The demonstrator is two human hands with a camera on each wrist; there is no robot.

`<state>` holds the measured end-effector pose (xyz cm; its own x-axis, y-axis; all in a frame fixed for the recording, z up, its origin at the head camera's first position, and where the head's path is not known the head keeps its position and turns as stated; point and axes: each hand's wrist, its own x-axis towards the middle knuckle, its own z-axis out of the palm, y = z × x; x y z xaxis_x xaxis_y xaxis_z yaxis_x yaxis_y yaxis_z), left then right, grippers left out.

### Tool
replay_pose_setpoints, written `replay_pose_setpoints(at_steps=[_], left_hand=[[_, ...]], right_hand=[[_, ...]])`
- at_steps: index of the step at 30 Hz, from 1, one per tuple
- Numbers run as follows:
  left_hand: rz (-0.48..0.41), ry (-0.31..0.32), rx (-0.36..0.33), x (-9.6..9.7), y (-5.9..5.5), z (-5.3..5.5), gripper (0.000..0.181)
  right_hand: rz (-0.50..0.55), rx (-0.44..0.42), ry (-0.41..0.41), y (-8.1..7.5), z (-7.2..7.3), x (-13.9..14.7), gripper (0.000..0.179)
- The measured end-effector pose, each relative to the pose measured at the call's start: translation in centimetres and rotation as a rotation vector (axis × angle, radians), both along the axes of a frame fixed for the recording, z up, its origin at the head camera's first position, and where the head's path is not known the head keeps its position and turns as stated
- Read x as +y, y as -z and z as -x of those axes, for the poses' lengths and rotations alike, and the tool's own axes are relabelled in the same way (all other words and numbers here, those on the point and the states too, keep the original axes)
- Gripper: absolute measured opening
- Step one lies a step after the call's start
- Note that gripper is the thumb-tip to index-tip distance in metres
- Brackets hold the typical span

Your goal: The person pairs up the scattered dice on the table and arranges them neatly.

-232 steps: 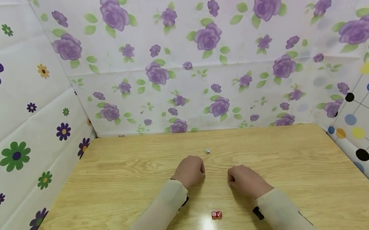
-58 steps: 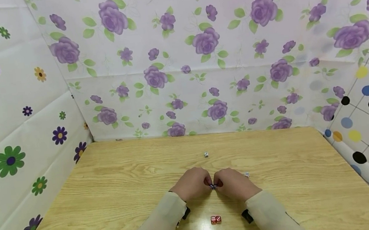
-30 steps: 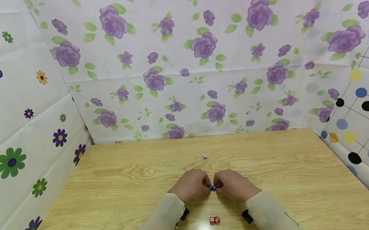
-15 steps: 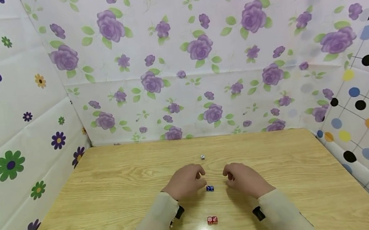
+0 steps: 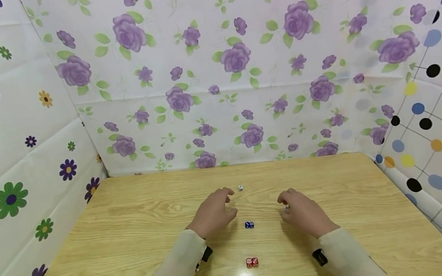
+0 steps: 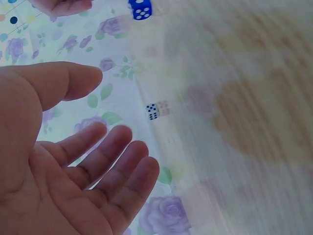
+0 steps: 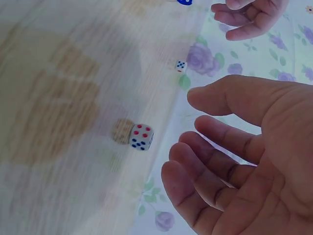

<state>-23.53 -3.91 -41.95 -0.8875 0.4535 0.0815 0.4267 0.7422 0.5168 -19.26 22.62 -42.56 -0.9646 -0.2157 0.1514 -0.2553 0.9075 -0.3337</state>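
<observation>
Two blue dice (image 5: 249,225) sit side by side on the wooden table between the hands. My left hand (image 5: 212,214) is spread with thumb and fingers apart, its fingertips near a white die (image 5: 240,188) farther back; that same die (image 6: 152,111) appears beyond the fingers in the left wrist view. My right hand (image 5: 306,214) holds nothing, its fingers loosely bent around a second white die (image 5: 287,210). In the right wrist view this die (image 7: 142,137) stands on the table, apart from the fingertips, showing red and blue pips.
Two red dice (image 5: 252,262) lie touching each other closer to the person. Flowered cloth (image 5: 182,70) hangs along the table's back edge, with another flowered sheet (image 5: 14,144) at left and a dotted sheet (image 5: 425,145) at right.
Both hands have let go of the two blue dice, now left side by side, and moved apart. The left went forward towards the far white die, the right out to the other white die.
</observation>
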Motion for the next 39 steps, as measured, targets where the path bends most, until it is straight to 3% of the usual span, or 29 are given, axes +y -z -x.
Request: replay_pose_setpoints(at_steps=[12, 18, 23, 32, 39], left_hand=[[0.022, 0.011, 0.032, 0.2, 0.2, 0.2, 0.046], [0.059, 0.017, 0.056, 0.8, 0.3, 0.8, 0.055], [0.109, 0.031, 0.084, 1.4, 0.1, 2.1, 0.058], [0.208, 0.083, 0.058, 2.9, 0.7, 5.1, 0.05], [0.231, 0.09, 0.054, 4.3, 0.7, 6.4, 0.044]], right_hand=[[0.029, 0.013, 0.033, 0.7, -0.3, 1.1, 0.028], [0.013, 0.028, 0.038, 0.8, -0.4, 1.4, 0.024], [-0.024, -0.006, 0.071, 0.7, -0.2, 1.6, 0.018], [-0.037, -0.048, 0.097, 1.3, 0.8, 1.7, 0.021], [-0.051, -0.064, 0.093, 1.3, 1.2, 1.5, 0.018]])
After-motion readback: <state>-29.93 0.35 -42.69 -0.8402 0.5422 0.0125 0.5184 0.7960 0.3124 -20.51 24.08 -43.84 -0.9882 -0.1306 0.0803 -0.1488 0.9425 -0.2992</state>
